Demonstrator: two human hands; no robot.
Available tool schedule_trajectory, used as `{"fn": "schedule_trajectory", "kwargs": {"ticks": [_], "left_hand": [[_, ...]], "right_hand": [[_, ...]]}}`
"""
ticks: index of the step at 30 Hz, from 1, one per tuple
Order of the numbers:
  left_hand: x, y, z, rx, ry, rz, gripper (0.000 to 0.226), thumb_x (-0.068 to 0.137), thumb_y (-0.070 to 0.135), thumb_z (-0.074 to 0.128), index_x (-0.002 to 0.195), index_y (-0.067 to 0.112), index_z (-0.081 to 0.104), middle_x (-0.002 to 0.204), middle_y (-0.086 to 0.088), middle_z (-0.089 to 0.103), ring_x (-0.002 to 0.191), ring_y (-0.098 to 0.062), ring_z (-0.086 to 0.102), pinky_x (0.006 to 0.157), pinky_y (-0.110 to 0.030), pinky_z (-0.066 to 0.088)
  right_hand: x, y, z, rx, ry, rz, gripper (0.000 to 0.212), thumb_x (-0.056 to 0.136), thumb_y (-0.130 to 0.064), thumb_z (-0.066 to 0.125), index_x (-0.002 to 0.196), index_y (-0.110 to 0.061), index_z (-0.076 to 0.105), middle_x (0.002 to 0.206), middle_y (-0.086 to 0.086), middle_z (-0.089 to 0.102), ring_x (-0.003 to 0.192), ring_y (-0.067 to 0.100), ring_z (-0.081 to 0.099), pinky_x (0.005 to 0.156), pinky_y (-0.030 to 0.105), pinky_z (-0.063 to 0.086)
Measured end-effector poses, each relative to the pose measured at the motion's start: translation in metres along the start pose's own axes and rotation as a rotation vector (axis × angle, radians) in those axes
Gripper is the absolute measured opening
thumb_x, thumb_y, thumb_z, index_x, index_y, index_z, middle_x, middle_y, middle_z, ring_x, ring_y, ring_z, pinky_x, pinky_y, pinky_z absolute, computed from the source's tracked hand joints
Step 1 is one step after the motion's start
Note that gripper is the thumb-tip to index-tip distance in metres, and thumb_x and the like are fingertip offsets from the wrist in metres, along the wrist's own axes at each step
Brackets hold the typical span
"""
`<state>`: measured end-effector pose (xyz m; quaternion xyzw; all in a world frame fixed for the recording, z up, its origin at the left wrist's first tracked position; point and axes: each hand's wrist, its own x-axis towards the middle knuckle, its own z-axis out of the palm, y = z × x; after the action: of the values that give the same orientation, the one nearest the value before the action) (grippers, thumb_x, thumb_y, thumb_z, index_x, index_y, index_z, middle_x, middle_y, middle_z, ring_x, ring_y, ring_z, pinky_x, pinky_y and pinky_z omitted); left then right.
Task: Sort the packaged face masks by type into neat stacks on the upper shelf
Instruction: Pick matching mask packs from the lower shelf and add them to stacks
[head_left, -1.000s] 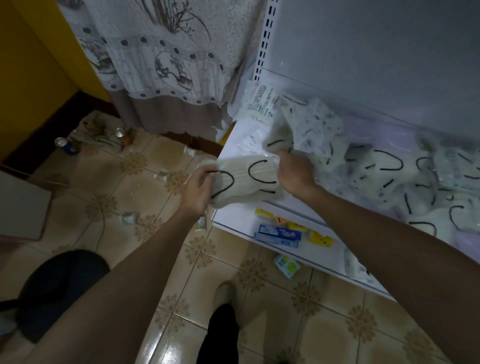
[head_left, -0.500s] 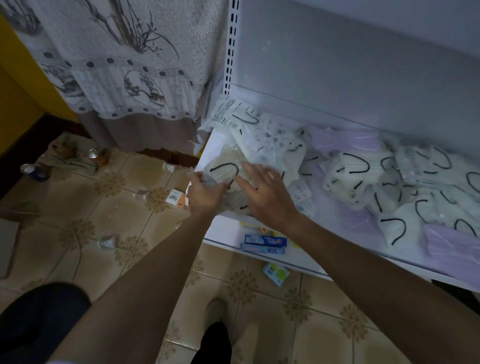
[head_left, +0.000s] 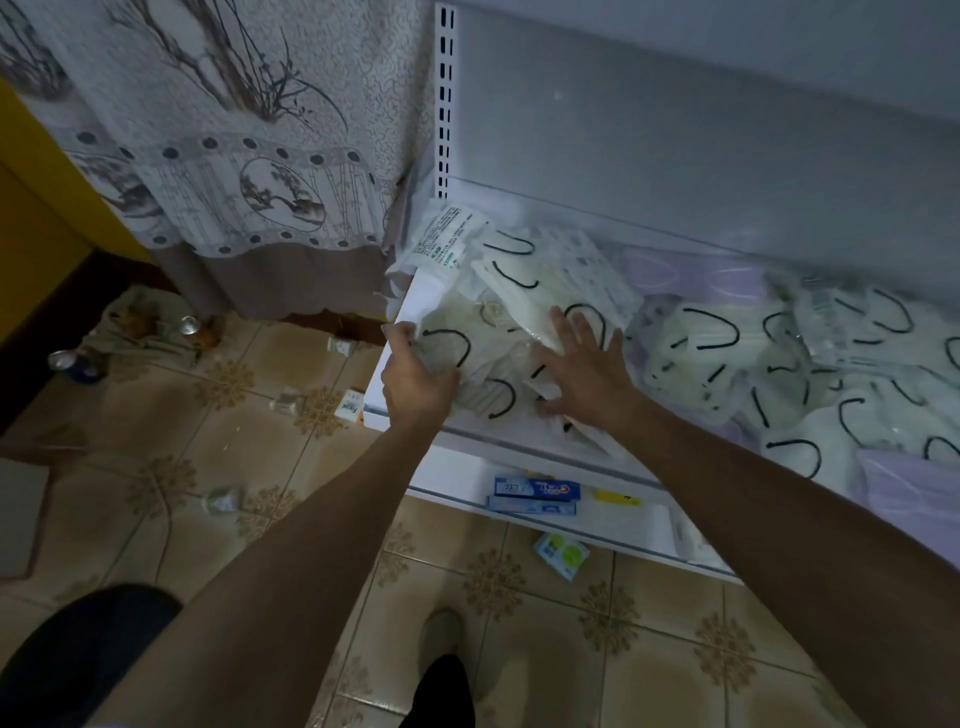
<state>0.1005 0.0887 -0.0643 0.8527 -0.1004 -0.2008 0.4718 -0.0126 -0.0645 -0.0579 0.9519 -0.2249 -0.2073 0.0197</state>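
Observation:
A heap of white packaged masks with black ear loops (head_left: 498, 343) lies at the left end of the upper shelf (head_left: 415, 301). My left hand (head_left: 415, 379) grips the left edge of the top packet at the shelf's corner. Flat on the same heap rests my right hand (head_left: 582, 364), fingers spread and straight. More white black-looped packets (head_left: 727, 343) are scattered to the right, mixed with lilac mask packets (head_left: 727, 280). A printed-label packet (head_left: 441, 239) leans in the back left corner.
Toothpaste boxes (head_left: 535, 493) lie on the lower shelf below. The tiled floor (head_left: 260, 467) holds small boxes, tubes and cans (head_left: 67, 358). A patterned curtain (head_left: 234, 156) hangs left of the shelf upright. My shoe (head_left: 441, 639) stands near the shelf base.
The packet held up in both hands came down onto the heap at the shelf's left end. My right hand let go and spread flat on it; the view shifted right.

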Motion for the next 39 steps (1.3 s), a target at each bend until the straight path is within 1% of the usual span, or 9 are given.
{"fn": "schedule_trajectory", "kwargs": {"ticks": [5,12,15,18,21,24,31,35,39], "left_hand": [[-0.004,-0.01,-0.017,-0.136,-0.062,-0.021,0.074,0.074,0.001,0.068,0.133,0.026,0.032,0.121,-0.007,0.049,0.102,-0.025,0.051,0.082,-0.04,0.052],[-0.012,-0.03,-0.052,-0.298,-0.052,-0.15,0.105,0.074,-0.004,0.071,0.147,0.033,0.006,0.134,-0.012,0.041,0.111,-0.024,0.047,0.084,-0.039,0.049],[-0.015,-0.041,-0.059,-0.34,-0.053,-0.184,0.105,0.075,-0.008,0.068,0.148,0.029,0.002,0.147,-0.012,0.029,0.112,-0.018,0.042,0.081,-0.033,0.046],[-0.014,-0.047,-0.058,-0.357,-0.063,-0.244,0.098,0.077,-0.003,0.068,0.147,0.027,0.006,0.148,-0.013,0.028,0.12,-0.027,0.042,0.091,-0.037,0.045],[-0.017,-0.046,-0.055,-0.434,-0.06,-0.294,0.09,0.08,0.006,0.07,0.146,0.023,0.011,0.143,-0.012,0.035,0.12,-0.03,0.044,0.1,-0.047,0.043],[-0.02,-0.044,-0.055,-0.346,-0.069,-0.249,0.085,0.08,-0.002,0.065,0.146,0.016,0.013,0.12,-0.002,0.039,0.101,-0.022,0.046,0.088,-0.037,0.047],[-0.021,-0.042,-0.064,-0.198,-0.09,-0.129,0.093,0.08,-0.009,0.056,0.147,0.031,0.006,0.117,0.005,0.035,0.068,-0.004,0.051,0.057,-0.022,0.048],[-0.021,-0.033,-0.061,-0.3,-0.114,-0.196,0.096,0.078,-0.009,0.056,0.147,0.03,0.002,0.119,-0.003,0.042,0.087,-0.021,0.053,0.077,-0.039,0.051],[-0.021,-0.022,-0.043,-0.448,-0.131,-0.323,0.077,0.09,0.024,0.059,0.148,0.028,0.007,0.143,-0.009,0.032,0.111,-0.026,0.045,0.086,-0.043,0.049]], "right_hand": [[-0.002,0.014,-0.01,0.037,-0.043,-0.006,0.081,0.082,-0.052,0.062,0.148,-0.025,0.022,0.157,0.006,-0.016,0.145,0.028,-0.008,0.11,0.063,0.008],[-0.012,0.02,0.002,-0.156,0.246,0.297,0.045,0.082,-0.027,0.068,0.122,-0.01,0.055,0.152,0.025,0.017,0.142,0.039,0.016,0.104,0.071,0.012],[-0.012,0.002,0.009,-0.083,0.445,0.077,0.057,0.053,-0.003,0.082,0.107,-0.006,0.063,0.134,0.029,0.046,0.122,0.042,0.046,0.095,0.069,0.032],[-0.004,-0.022,0.021,0.034,0.463,-0.23,0.068,0.046,0.009,0.075,0.112,-0.005,0.062,0.125,0.028,0.054,0.107,0.039,0.056,0.086,0.056,0.048],[-0.003,-0.043,0.019,0.136,0.327,-0.074,0.075,0.068,-0.001,0.068,0.138,-0.009,0.041,0.145,0.027,0.03,0.128,0.041,0.04,0.1,0.055,0.038],[-0.008,-0.045,0.016,0.118,0.183,0.206,0.07,0.089,-0.014,0.055,0.148,-0.014,0.016,0.152,0.022,0.01,0.136,0.038,0.023,0.109,0.05,0.028],[-0.012,-0.027,0.004,0.172,0.367,0.283,0.012,0.09,-0.007,0.052,0.095,-0.009,0.062,0.096,0.01,0.066,0.096,0.028,0.061,0.085,0.039,0.042],[-0.003,-0.049,-0.003,0.35,0.572,0.126,0.009,0.075,0.005,0.062,0.072,-0.004,0.062,0.076,0.015,0.062,0.072,0.032,0.062,0.071,0.046,0.049],[-0.017,-0.101,-0.021,0.716,0.296,-0.148,0.022,0.093,-0.011,0.045,0.096,-0.003,0.064,0.094,0.016,0.066,0.085,0.03,0.061,0.078,0.041,0.049]]}}
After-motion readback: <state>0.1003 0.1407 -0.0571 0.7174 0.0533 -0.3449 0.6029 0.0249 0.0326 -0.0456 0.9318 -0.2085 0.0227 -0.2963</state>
